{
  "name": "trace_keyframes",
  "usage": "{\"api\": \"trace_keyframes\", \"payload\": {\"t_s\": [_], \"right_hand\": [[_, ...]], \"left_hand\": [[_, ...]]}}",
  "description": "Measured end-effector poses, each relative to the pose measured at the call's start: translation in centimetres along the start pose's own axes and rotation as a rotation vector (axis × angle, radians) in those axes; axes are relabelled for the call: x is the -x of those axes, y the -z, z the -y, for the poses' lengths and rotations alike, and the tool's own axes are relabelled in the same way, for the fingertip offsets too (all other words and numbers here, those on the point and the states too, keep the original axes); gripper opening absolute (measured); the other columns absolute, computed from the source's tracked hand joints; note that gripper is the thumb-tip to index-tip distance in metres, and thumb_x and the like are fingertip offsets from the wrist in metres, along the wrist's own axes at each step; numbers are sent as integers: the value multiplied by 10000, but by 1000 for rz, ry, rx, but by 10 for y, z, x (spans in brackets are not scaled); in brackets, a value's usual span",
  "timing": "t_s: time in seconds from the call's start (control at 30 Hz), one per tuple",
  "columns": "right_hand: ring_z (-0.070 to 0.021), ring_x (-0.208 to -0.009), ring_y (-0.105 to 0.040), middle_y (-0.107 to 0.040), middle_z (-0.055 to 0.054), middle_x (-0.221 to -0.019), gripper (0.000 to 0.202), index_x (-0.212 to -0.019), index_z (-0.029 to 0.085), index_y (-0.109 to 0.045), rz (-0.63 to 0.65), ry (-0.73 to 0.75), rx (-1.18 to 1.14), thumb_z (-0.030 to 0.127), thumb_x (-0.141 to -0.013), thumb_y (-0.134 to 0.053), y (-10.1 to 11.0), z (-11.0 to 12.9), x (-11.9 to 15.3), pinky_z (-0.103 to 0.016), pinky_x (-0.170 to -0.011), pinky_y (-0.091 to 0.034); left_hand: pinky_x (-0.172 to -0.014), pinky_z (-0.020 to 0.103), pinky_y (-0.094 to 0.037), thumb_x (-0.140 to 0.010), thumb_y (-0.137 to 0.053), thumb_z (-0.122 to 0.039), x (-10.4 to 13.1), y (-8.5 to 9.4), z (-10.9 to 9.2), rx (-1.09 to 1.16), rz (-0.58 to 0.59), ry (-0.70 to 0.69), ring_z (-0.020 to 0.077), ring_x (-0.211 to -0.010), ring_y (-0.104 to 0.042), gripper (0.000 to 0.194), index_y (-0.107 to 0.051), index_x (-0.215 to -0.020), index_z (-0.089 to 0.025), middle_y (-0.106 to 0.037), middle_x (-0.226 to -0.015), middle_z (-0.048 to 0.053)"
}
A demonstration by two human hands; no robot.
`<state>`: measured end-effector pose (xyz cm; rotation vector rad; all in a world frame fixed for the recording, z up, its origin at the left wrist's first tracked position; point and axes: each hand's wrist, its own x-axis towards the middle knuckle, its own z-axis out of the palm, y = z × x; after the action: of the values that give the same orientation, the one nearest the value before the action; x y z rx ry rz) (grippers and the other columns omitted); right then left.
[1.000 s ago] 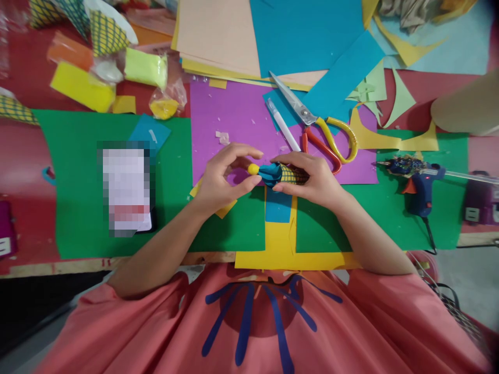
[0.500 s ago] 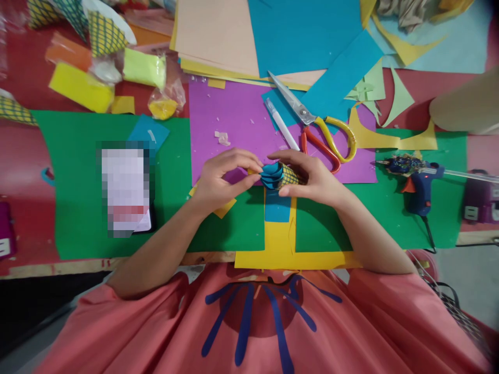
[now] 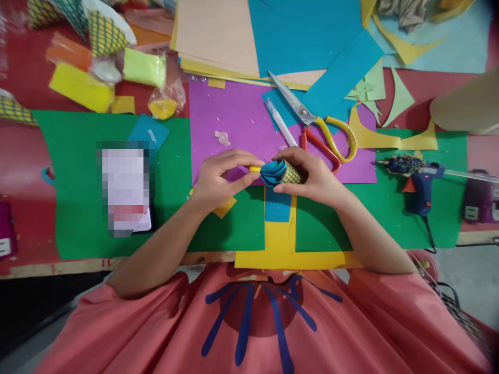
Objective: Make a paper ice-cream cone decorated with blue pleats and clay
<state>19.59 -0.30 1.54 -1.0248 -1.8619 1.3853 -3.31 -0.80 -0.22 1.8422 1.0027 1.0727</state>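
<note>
My right hand (image 3: 312, 174) is wrapped round a small yellow-and-green checked cone (image 3: 292, 174), whose wide end faces left. Blue curved paper petals (image 3: 273, 172) stick out of that end. At their left tip is a small yellow piece (image 3: 254, 169), pinched between the thumb and fingers of my left hand (image 3: 226, 176). Both hands are over the table's middle, just above a yellow paper strip (image 3: 279, 238) with a blue piece (image 3: 277, 206) on it.
Scissors (image 3: 306, 117) and a white pen (image 3: 281, 122) lie on purple paper (image 3: 210, 114) beyond my hands. A glue gun (image 3: 421, 189) is at right, a phone (image 3: 125, 189) at left. Clay packets (image 3: 144, 67), checked cones (image 3: 105, 34) and paper sheets (image 3: 218, 39) lie at the back.
The checked cone and blue petals have turned slightly in my right hand, whose fingers have shifted. More of the yellow piece shows at my left fingertips.
</note>
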Motion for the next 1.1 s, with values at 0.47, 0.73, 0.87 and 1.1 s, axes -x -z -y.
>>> {"api": "trace_keyframes", "payload": {"t_s": [0.47, 0.73, 0.87, 1.1], "right_hand": [[-152, -806, -596, -633, -26, -940, 566, -1092, 187, -574, -107, -80, -13, 563, -719, -772, -3, 0, -1, -273, -689, -478], [-176, -820, -627, -672, -35, -933, 553, -1086, 195, -557, -161, -81, -13, 557, -726, -771, -6, -1, 0, -306, -715, -502], [-200, -939, -657, -679, -69, -1075, 566, -1126, 177, -580, -137, -31, 69, 551, -741, -761, -7, -1, 1, -325, -809, -528], [-247, -1072, -657, -673, -106, -1170, 562, -1169, 179, -590, -97, 20, 156, 543, -767, -741, -9, -2, 3, -381, -933, -527]], "left_hand": [[-942, 442, -630, -885, -648, -461, 5, -8, -12, 101, -167, 199, 231, -1027, -731, 254, -736, -1073, -314, -759, -1095, 7], [-1076, 415, -552, -901, -609, -500, 7, -8, -9, 62, -82, 162, 235, -1225, -644, 379, -663, -1234, -328, -679, -1302, 15], [-982, 397, -603, -855, -646, -555, 5, -11, -3, 113, -145, 206, 228, -1129, -695, 468, -634, -1251, -308, -705, -1246, 38], [-851, 310, -634, -850, -693, -447, 4, -11, -5, 54, -135, 261, 172, -912, -744, 248, -730, -986, -243, -780, -973, 18]]}}
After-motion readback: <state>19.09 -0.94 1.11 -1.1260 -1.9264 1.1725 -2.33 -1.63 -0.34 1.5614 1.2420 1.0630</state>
